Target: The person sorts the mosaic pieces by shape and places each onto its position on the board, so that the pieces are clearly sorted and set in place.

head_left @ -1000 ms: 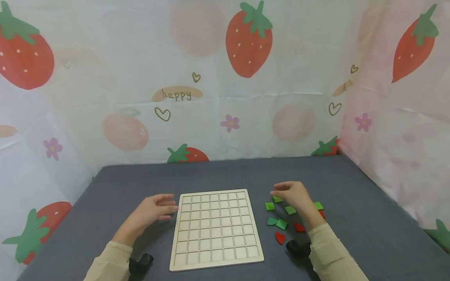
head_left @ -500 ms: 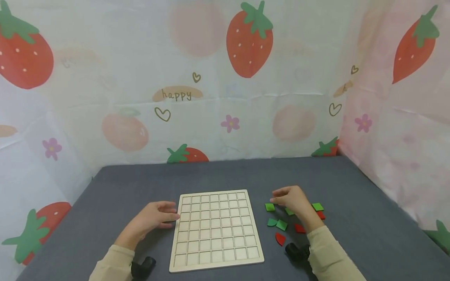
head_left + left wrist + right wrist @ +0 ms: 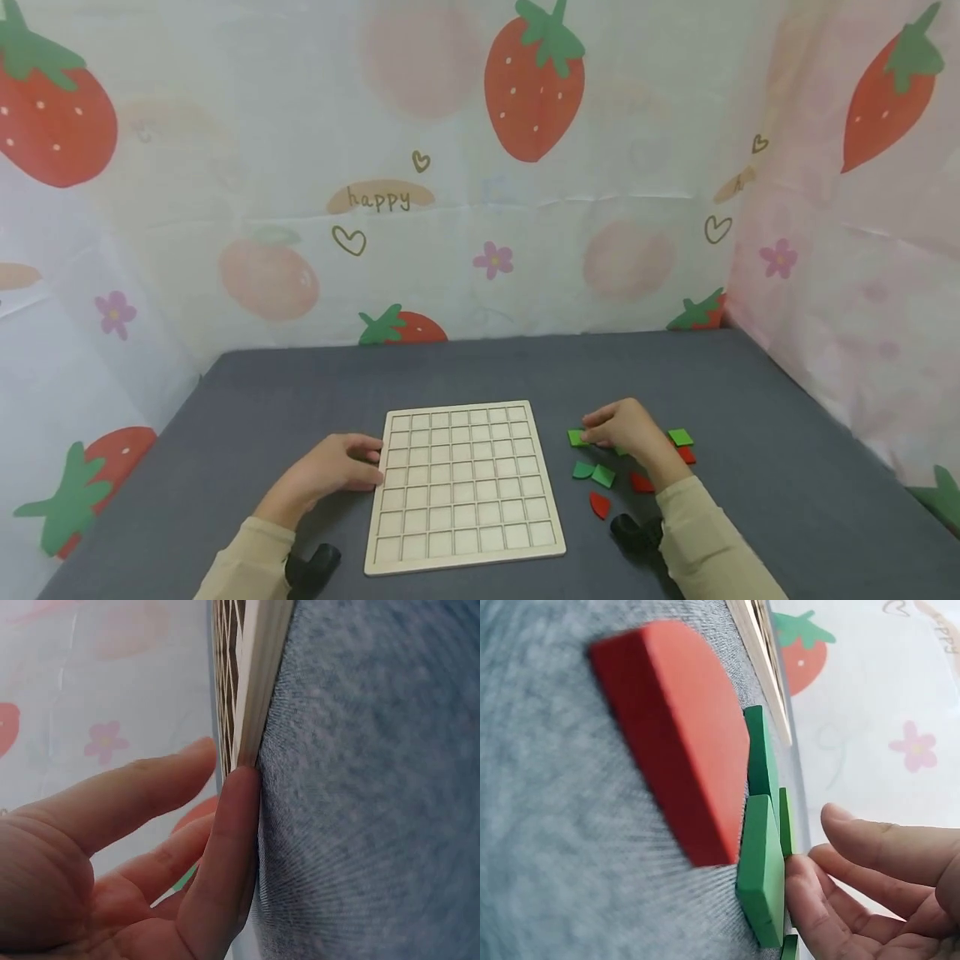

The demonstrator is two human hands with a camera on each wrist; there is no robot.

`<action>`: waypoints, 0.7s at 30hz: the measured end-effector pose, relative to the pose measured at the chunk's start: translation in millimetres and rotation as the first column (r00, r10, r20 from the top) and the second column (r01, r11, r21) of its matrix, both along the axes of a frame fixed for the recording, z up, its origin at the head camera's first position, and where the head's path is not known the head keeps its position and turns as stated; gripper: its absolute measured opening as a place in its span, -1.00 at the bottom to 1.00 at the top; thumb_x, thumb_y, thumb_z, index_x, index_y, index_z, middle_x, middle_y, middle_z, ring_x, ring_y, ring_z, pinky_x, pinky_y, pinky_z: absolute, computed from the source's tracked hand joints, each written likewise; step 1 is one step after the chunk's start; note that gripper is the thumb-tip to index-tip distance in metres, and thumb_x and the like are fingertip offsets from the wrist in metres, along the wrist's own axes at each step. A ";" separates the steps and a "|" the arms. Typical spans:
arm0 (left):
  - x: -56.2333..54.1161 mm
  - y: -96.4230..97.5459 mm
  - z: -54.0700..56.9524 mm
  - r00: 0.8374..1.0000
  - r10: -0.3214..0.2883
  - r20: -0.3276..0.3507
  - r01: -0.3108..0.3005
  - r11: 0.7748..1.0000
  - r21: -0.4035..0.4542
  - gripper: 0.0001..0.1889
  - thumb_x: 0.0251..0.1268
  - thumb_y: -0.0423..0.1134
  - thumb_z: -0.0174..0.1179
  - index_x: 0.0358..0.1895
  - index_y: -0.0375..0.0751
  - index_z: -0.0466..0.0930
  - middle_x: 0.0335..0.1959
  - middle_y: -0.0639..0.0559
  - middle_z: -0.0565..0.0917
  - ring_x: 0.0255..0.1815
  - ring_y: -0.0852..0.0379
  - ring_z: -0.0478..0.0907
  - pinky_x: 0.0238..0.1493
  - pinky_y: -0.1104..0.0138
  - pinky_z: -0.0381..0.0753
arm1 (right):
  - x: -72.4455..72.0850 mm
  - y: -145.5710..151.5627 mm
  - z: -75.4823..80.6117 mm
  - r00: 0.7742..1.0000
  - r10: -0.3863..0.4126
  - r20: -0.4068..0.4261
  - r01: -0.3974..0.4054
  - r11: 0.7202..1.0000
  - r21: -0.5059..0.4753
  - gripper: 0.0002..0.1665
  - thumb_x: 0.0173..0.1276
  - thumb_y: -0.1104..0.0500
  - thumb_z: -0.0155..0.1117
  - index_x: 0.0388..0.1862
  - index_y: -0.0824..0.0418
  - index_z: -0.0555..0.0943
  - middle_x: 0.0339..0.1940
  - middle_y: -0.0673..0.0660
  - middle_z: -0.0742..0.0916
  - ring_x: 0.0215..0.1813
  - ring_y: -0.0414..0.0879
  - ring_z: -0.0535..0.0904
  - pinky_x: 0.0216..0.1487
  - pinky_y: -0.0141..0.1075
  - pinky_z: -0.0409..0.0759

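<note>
Left hand (image 3: 328, 468) shifted to touch board (image 3: 465, 487)

One board, between both hands. Left hand relaxed, not gripping. Right hand (image 3: 626, 429): can't tell if grasping. Visible around it: three light-green tiles (image 3: 680, 437), two darker-green tiles (image 3: 603, 476), three red tiles (image 3: 600, 505).

The word "happy" can be read on an orange patch (image 3: 380, 197) of the backdrop (image 3: 540, 308), beyond the left hand (image 3: 333, 467); beyond the right hand (image 3: 626, 429), a partial "h" is seen.

Left grip (image 3: 333, 467) lower than a second ago, now at the wooden board's (image 3: 465, 483) left edge. Right grip (image 3: 626, 423) dropped slightly, now partly covers the lime square (image 3: 575, 437) seen whole earlier; another lime piece now hidden.
</note>
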State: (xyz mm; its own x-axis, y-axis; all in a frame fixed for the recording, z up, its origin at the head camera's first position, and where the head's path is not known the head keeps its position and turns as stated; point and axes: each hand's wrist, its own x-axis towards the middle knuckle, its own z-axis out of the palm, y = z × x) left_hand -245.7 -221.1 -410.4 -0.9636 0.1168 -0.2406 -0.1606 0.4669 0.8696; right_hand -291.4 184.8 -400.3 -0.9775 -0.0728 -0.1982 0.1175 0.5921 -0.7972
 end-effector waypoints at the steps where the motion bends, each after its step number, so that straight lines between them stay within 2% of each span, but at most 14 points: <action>1: -0.2 -1.0 0.0 1.000 -0.005 -0.007 0.005 1.000 0.004 -0.33 0.05 -0.50 0.38 0.29 -0.57 0.39 0.01 -0.25 0.57 -0.13 0.12 0.63 -0.09 0.24 0.72 | -0.8 -0.3 0.5 1.000 0.008 -0.003 -0.008 1.000 -0.001 -0.58 0.24 0.30 0.43 0.08 0.40 0.67 0.11 0.37 0.71 -0.09 0.00 0.73 -0.03 -0.15 0.69; 8: -0.7 -3.7 1.1 0.999 -0.023 -0.034 0.022 1.000 -0.005 -0.37 0.04 -0.54 0.34 0.26 -0.58 0.40 -0.05 -0.23 0.54 -0.19 0.13 0.59 -0.12 0.24 0.71 | -4.2 -3.5 1.4 1.000 0.025 -0.016 -0.024 0.999 0.023 -0.62 0.22 0.33 0.43 0.03 0.40 0.70 0.12 0.38 0.70 -0.17 -0.04 0.73 -0.09 -0.17 0.70; 13: 2.6 -3.2 -0.5 0.998 -0.054 -0.016 0.053 0.998 -0.036 -0.40 0.06 -0.54 0.31 0.25 -0.59 0.39 -0.07 -0.20 0.51 -0.20 0.12 0.55 -0.16 0.25 0.65 | -0.8 -4.5 -4.8 1.000 0.003 -0.011 -0.002 0.997 0.077 -0.69 0.19 0.33 0.46 -0.06 0.34 0.75 -0.01 0.34 0.76 -0.23 -0.06 0.72 -0.09 -0.09 0.68; 17: 0.4 -2.5 0.0 0.998 -0.049 -0.028 0.048 0.997 -0.058 -0.40 0.07 -0.53 0.33 0.24 -0.55 0.41 -0.07 -0.19 0.52 -0.19 0.10 0.55 -0.17 0.25 0.64 | -2.4 -5.3 -5.7 0.999 -0.025 -0.026 0.027 0.993 0.118 -0.73 0.16 0.31 0.48 -0.12 0.30 0.77 -0.08 0.30 0.78 -0.20 -0.01 0.73 0.01 0.01 0.65; 21: -2.1 -1.3 1.0 0.998 -0.053 -0.021 0.052 0.997 -0.053 -0.40 0.08 -0.52 0.34 0.25 -0.53 0.41 -0.06 -0.20 0.52 -0.18 0.11 0.57 -0.16 0.24 0.65 | -3.4 -5.5 -3.4 0.998 -0.055 -0.030 0.058 0.990 0.130 -0.76 0.11 0.32 0.52 -0.19 0.30 0.78 -0.13 0.27 0.78 -0.23 -0.03 0.72 -0.08 -0.07 0.67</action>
State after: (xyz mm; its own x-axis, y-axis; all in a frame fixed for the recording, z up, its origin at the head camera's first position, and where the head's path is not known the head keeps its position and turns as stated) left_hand -247.8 -222.4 -409.4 -0.9616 0.1550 -0.2263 -0.1157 0.5189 0.8470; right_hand -294.8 179.3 -403.7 -0.9843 0.0073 -0.1762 0.1333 0.6843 -0.7169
